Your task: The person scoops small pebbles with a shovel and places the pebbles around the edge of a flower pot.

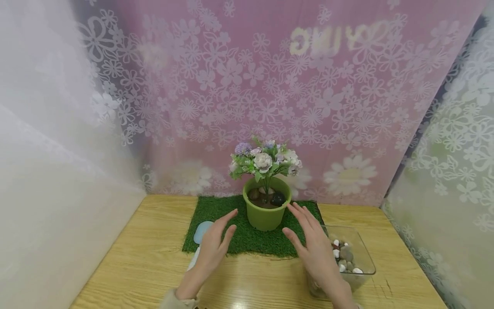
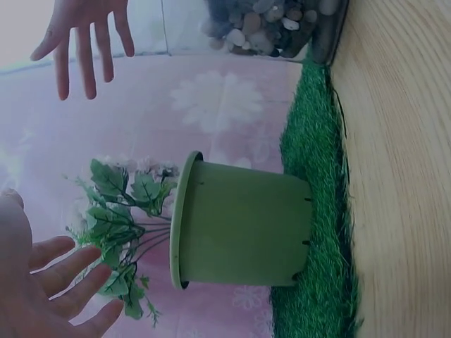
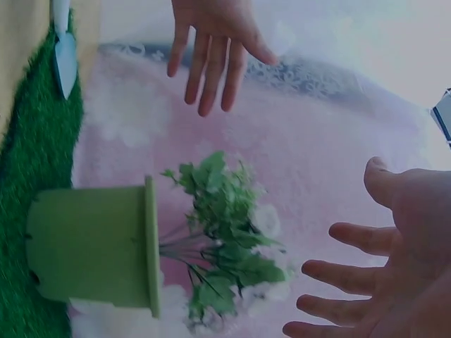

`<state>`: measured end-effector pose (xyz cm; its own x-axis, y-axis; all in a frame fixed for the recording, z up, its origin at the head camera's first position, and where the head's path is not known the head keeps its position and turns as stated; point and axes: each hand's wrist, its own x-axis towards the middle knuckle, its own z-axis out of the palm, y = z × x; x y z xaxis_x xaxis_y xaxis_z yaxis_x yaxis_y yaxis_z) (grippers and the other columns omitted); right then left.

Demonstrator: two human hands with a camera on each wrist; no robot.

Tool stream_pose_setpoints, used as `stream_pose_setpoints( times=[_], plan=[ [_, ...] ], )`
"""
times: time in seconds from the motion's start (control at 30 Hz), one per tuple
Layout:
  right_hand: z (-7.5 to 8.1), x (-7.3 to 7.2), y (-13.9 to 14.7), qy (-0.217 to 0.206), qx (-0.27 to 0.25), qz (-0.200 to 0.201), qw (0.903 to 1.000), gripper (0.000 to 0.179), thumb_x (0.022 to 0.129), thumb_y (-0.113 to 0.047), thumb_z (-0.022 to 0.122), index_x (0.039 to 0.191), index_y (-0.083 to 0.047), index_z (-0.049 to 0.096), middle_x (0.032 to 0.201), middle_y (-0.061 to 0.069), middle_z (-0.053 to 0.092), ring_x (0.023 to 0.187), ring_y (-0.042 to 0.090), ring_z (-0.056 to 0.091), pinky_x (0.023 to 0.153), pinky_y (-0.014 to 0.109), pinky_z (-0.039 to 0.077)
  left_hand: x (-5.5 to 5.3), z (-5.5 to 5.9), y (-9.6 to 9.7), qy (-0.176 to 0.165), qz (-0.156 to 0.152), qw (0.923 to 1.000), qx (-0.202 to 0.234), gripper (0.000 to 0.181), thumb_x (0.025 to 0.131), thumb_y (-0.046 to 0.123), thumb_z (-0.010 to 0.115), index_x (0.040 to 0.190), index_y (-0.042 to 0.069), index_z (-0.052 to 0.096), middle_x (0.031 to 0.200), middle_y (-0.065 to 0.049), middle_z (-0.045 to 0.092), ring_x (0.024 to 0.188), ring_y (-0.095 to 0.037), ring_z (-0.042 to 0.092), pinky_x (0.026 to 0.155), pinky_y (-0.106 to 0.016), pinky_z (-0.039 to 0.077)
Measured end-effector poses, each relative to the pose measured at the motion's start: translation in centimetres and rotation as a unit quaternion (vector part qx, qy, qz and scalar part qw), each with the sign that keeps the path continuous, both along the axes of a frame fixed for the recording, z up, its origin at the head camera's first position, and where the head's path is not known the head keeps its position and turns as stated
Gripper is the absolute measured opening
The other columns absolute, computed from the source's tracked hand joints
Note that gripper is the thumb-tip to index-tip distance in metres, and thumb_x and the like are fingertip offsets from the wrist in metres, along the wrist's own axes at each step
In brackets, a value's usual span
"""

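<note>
A green flower pot (image 1: pixel 264 216) stands upright on a patch of artificial grass (image 1: pixel 216 208). Inside it are soil, a few stones and a bunch of artificial flowers (image 1: pixel 263 163) in white and purple. My left hand (image 1: pixel 214 244) is held in the air to the left of the pot, fingers extended and palm turned inward. On the other side, my right hand (image 1: pixel 314 242) mirrors it, its fingertips overlapping the pot's right rim in the head view. Both wrist views show spread fingers with nothing in them, apart from the pot (image 2: pixel 243 225).
A clear plastic container (image 1: pixel 366 257) of mixed pebbles (image 1: pixel 346 254) stands at the right, partly behind my right forearm. A small trowel (image 1: pixel 202 231) with a light blue blade lies at the left, partly hidden by my left hand. Flowered curtains (image 1: pixel 247 86) enclose the wooden table (image 1: pixel 127 257).
</note>
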<state>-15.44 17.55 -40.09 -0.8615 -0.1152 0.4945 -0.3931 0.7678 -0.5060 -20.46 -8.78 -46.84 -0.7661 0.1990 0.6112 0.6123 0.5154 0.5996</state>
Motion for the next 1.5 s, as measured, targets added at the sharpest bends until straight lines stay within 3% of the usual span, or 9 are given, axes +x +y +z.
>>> stream_pose_setpoints(
  times=[0.3,0.57,0.87,0.93,1.0,1.13,1.2,1.3,1.5],
  plan=[
    [1.6,0.5,5.4,-0.003,-0.019,0.001,0.9998,0.059,0.103,-0.025,0.062,0.157,-0.024,0.039,0.159,0.015,0.039,0.142,0.049,0.035,0.102,0.074,0.031,-0.5,0.4,2.4,-0.019,-0.037,0.9991,0.01,0.044,0.107,0.023,0.053,0.15,0.014,0.05,0.147,-0.003,0.056,0.132,-0.025,0.055,0.102,-0.049,0.048],
    [0.8,1.2,10.4,-0.022,-0.011,-0.028,0.9993,0.057,0.104,-0.026,0.06,0.156,-0.016,0.041,0.155,0.022,0.042,0.137,0.053,0.038,0.097,0.074,0.033,-0.4,0.5,5.2,-0.06,-0.076,0.9951,0.017,0.047,0.108,0.027,0.05,0.154,0.017,0.044,0.152,-0.001,0.051,0.138,-0.025,0.05,0.107,-0.051,0.043],
    [-2.3,1.5,14.3,-0.087,-0.077,-0.065,0.991,0.052,0.109,-0.028,0.048,0.157,-0.011,0.038,0.154,0.028,0.04,0.133,0.056,0.039,0.092,0.073,0.039,-0.1,0.0,9.5,-0.153,-0.179,0.9719,0.016,0.055,0.109,0.039,0.045,0.16,0.028,0.028,0.161,0.006,0.036,0.145,-0.019,0.039,0.113,-0.049,0.038],
    [-3.0,1.6,14.9,-0.116,-0.104,-0.071,0.9852,0.052,0.111,-0.03,0.042,0.158,-0.008,0.035,0.155,0.028,0.038,0.134,0.05,0.042,0.097,0.065,0.045,-0.1,-0.1,10.5,-0.171,-0.198,0.9651,0.008,0.058,0.108,0.044,0.044,0.161,0.031,0.024,0.162,0.006,0.034,0.146,-0.019,0.038,0.113,-0.049,0.038],
    [-3.8,1.8,15.4,-0.14,-0.129,-0.076,0.9788,0.053,0.112,-0.032,0.037,0.159,-0.007,0.032,0.156,0.027,0.036,0.137,0.027,0.046,0.101,0.043,0.05,0.0,-0.3,11.5,-0.18,-0.211,0.9607,-0.015,0.062,0.107,0.048,0.045,0.162,0.033,0.019,0.164,0.006,0.031,0.147,-0.02,0.037,0.113,-0.049,0.038],
    [-5.1,1.9,16.3,-0.159,-0.177,-0.065,0.969,0.053,0.113,-0.032,0.032,0.158,-0.005,0.032,0.157,0.013,0.041,0.12,-0.019,0.041,0.084,0.004,0.042,0.2,-0.6,13.3,-0.198,-0.224,0.9526,-0.059,0.073,0.103,0.055,0.05,0.162,0.036,0.012,0.166,0.007,0.023,0.15,-0.02,0.031,0.114,-0.05,0.037],
    [-5.6,2.0,16.5,-0.162,-0.205,-0.054,0.9638,0.054,0.113,-0.034,0.032,0.158,-0.004,0.032,0.154,0.0,0.045,0.114,-0.026,0.039,0.084,0.005,0.044,0.4,-0.8,14.1,-0.204,-0.229,0.9487,-0.076,0.08,0.1,0.056,0.054,0.162,0.037,0.008,0.168,0.009,0.018,0.152,-0.02,0.028,0.114,-0.051,0.036],
    [-6.0,2.1,16.7,-0.167,-0.239,-0.026,0.9562,0.055,0.113,-0.034,0.031,0.157,-0.001,0.032,0.146,-0.018,0.047,0.114,-0.02,0.048,0.085,0.012,0.05,0.5,-1.1,15.2,-0.216,-0.236,0.9428,-0.092,0.092,0.096,0.056,0.062,0.162,0.039,0.001,0.168,0.012,0.011,0.153,-0.02,0.023,0.115,-0.053,0.035],
    [-6.8,2.4,16.6,-0.181,-0.294,0.019,0.9382,0.055,0.113,-0.033,0.029,0.157,-0.002,0.033,0.141,-0.022,0.053,0.116,-0.008,0.058,0.084,0.023,0.056,0.6,-1.6,16.2,-0.244,-0.245,0.9342,-0.088,0.107,0.089,0.052,0.074,0.159,0.044,-0.007,0.168,0.011,0.008,0.153,-0.022,0.022,0.113,-0.056,0.036]
  ],
)
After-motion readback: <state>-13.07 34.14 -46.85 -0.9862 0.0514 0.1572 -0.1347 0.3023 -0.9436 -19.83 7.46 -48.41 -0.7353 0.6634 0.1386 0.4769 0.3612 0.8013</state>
